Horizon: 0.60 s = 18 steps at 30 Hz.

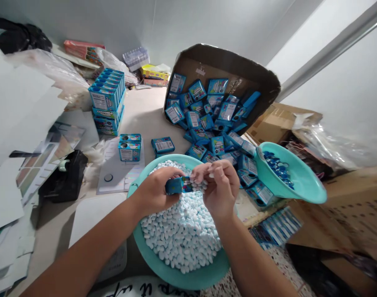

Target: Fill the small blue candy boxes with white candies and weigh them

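My left hand point(160, 187) is closed round a small blue candy box point(177, 185), held tilted on its side over a turquoise basin point(145, 247). White candies point(182, 231) fill much of the basin. At the box's right end, my right hand point(221, 187) has its fingers bent around several white candies point(200, 185), some of them against the box's end. Its thumb and fingertips are pinched together, with a white candy showing between them. The inside of the box is hidden from me.
Behind the basin, a tipped cardboard box point(225, 62) spills blue candy boxes point(217, 144). Stacked blue boxes point(106, 101) stand back left. A turquoise bowl point(302, 177) of blue round pieces sits right. A black tape dispenser point(63, 177) and white papers point(18, 107) lie left.
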{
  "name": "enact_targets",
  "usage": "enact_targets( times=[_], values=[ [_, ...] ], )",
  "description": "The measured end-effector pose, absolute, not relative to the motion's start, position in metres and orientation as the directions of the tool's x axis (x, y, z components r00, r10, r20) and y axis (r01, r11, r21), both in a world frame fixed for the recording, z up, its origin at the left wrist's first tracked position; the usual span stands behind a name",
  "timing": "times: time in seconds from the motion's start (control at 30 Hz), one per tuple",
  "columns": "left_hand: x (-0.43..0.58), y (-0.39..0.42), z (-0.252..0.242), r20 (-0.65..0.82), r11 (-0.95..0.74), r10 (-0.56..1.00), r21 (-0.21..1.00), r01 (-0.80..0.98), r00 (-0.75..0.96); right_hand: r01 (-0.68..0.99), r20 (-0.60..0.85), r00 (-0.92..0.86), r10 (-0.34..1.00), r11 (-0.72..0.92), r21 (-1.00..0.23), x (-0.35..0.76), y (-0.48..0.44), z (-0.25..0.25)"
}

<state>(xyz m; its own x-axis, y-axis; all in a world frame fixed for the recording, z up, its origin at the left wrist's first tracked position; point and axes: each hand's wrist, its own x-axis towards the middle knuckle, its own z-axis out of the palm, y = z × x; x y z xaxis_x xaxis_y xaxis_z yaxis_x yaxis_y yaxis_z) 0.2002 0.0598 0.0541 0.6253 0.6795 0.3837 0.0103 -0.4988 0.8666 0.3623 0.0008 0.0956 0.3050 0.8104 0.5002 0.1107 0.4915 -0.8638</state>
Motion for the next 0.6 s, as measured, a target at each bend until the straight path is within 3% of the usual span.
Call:
enact_targets(
  times=[0.1, 0.27, 0.43, 0.6],
  values=[
    [0.200, 0.060, 0.054, 0.333, -0.453, 0.747, 0.888, 0.075, 0.575, 0.310, 0.491, 0.165, 0.855, 0.428, -0.849, 0.372, -0.006, 0.099],
    [0.201, 0.059, 0.056, 0.292, -0.408, 0.821, 0.901, 0.146, 0.491, 0.582, 0.523, -0.146, 0.840, 0.500, -0.641, 0.391, -0.013, 0.112],
    [0.203, 0.056, 0.059, 0.275, -0.388, 0.845, 0.906, 0.171, 0.460, 0.663, 0.604, -0.100, 0.790, 0.506, -0.552, 0.402, -0.013, 0.114],
    [0.204, 0.056, 0.053, 0.236, -0.342, 0.874, 0.920, 0.193, 0.424, 0.725, 0.517, -0.207, 0.831, 0.485, -0.489, 0.405, -0.015, 0.110]
  ],
)
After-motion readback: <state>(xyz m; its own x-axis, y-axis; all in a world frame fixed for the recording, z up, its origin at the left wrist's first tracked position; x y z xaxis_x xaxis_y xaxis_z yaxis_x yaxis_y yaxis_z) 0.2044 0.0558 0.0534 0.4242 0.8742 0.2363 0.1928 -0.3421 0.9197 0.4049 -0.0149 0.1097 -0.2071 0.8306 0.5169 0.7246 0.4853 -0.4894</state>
